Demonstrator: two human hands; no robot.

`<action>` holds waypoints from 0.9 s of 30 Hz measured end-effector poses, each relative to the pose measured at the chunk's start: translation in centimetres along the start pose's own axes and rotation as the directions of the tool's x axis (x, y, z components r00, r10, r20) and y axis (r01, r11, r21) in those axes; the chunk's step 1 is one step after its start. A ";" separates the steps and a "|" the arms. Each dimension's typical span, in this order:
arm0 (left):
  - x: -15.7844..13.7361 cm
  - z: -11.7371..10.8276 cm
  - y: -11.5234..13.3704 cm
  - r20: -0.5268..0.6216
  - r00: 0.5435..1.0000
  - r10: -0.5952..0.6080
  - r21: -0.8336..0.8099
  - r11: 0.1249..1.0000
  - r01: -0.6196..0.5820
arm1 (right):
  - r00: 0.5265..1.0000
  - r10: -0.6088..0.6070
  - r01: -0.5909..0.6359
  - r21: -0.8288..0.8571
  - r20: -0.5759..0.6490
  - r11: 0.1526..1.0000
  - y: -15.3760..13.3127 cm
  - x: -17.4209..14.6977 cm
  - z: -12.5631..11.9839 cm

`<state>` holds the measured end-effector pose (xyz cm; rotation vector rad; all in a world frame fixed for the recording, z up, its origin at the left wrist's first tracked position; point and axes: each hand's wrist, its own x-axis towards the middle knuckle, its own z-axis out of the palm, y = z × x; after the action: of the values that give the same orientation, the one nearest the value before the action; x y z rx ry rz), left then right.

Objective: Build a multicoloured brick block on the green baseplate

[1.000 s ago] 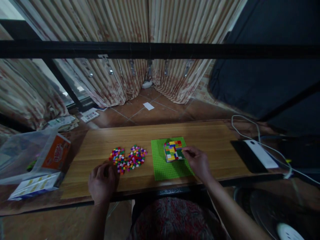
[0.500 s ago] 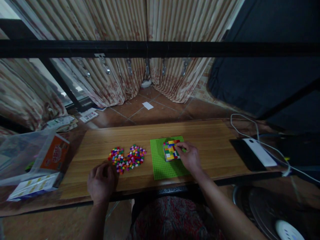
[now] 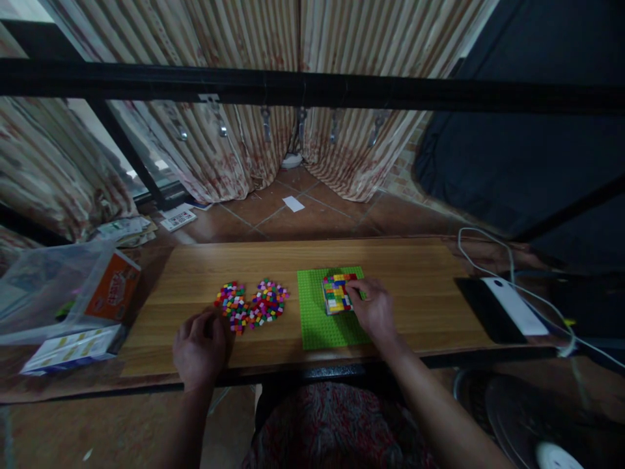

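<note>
On the green studded baseplate [image 3: 315,329] stands a low block of multicoloured toy bricks [image 3: 336,298], its top mostly yellow, red, blue and green. At the right side of this block is my right hand [image 3: 374,309], thumb and forefinger pinched at its top; a small brick seems to be between the fingertips, largely hidden by them. My left hand [image 3: 199,345] rests palm down on the wooden board with fingers curled in. Whatever it may hold is out of sight. Just beyond it lies a loose pile of small coloured bricks [image 3: 266,303] in a U shape.
On the left are a clear plastic bin [image 3: 49,293] with an orange packet [image 3: 113,286] and a white-and-blue box [image 3: 73,348]. A white device [image 3: 515,306] on a black pad and a white cable [image 3: 510,260] lie at the right. A dark metal bar [image 3: 312,88] crosses ahead.
The whole view has shifted a little, so things sit slightly further right. My right hand stays pinched at the brick block, and my left hand stays curled beside the pile.
</note>
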<state>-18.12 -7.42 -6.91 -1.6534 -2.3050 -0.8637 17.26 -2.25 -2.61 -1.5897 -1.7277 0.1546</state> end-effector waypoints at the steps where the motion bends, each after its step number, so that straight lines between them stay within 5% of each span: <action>1: 0.0 0.0 0.0 -0.004 1.000 -0.001 0.001 1.000 0.001 | 1.000 -0.007 0.007 0.003 -0.005 1.000 0.0 0.0 0.0; 20: -0.1 0.0 0.1 0.006 1.000 -0.016 -0.044 0.999 0.017 | 0.998 -0.063 0.060 0.075 0.031 0.995 0.4 -0.5 -0.2; 27: -0.3 0.1 0.1 -0.002 1.000 -0.002 -0.047 0.999 0.002 | 0.995 -0.053 0.067 0.168 -0.085 0.984 -1.3 -2.2 -1.3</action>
<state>-17.92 -7.59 -7.04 -1.6682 -2.3021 -0.9259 16.83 -5.05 -1.92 -1.3998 -1.6529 0.2008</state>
